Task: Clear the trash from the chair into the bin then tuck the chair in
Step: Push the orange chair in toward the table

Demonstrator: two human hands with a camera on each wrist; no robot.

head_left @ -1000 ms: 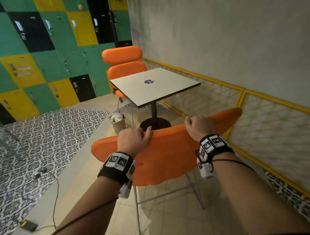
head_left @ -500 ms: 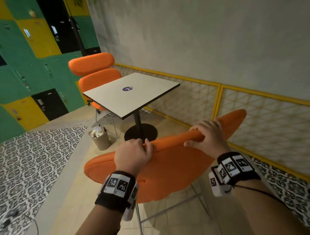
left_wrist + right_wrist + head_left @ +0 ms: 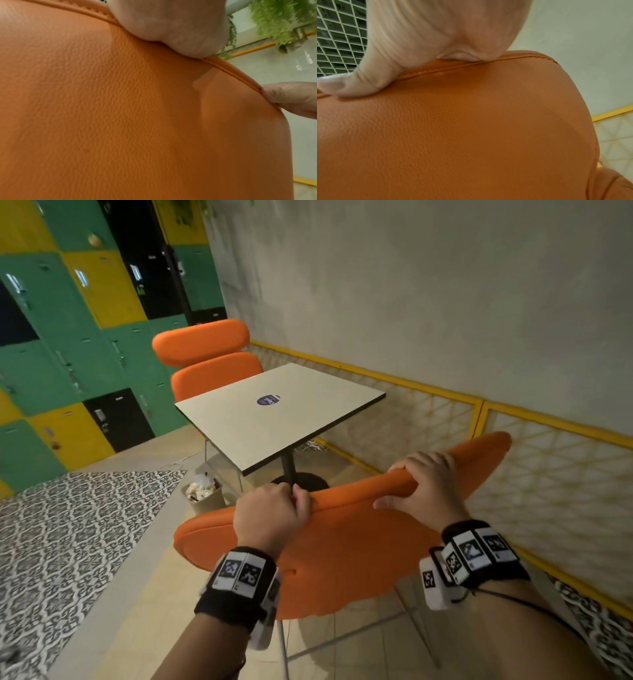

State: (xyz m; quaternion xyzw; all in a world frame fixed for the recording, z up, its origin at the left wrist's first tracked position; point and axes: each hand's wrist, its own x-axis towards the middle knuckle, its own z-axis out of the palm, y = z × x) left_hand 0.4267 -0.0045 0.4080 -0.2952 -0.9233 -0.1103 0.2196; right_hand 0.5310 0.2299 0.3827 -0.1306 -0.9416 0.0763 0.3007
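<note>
Since the last frame the chair (image 3: 346, 546) sits a bit nearer the table (image 3: 274, 422), and the right hand (image 3: 424, 484) has shifted from a fist behind the backrest top to fingers wrapped over the edge; view has swung right then back left

Right fingers (image 3: 416, 465) curl over the top edge of the backrest, thumb pressed flat on the near face along the seam, clear in the right wrist view. Left hand (image 3: 270, 515) clamps the same edge further left: fingers go over the far side, thumb (image 3: 301, 501) lies on the rim. Left wrist view shows the palm heel on the orange leather and one fingertip at the seam

Chair backrest is tilted, right end higher, near the yellow-framed mesh panel (image 3: 548, 474). Chair is not yet under the table; its metal legs (image 3: 284, 645) stand on the tiled floor between person and table

Bin (image 3: 205, 496) stands on the floor left of the table base, crumpled white trash showing at its top. Second orange chair (image 3: 205, 354) is at the table's far side, lockers (image 3: 68, 337) behind it
</note>
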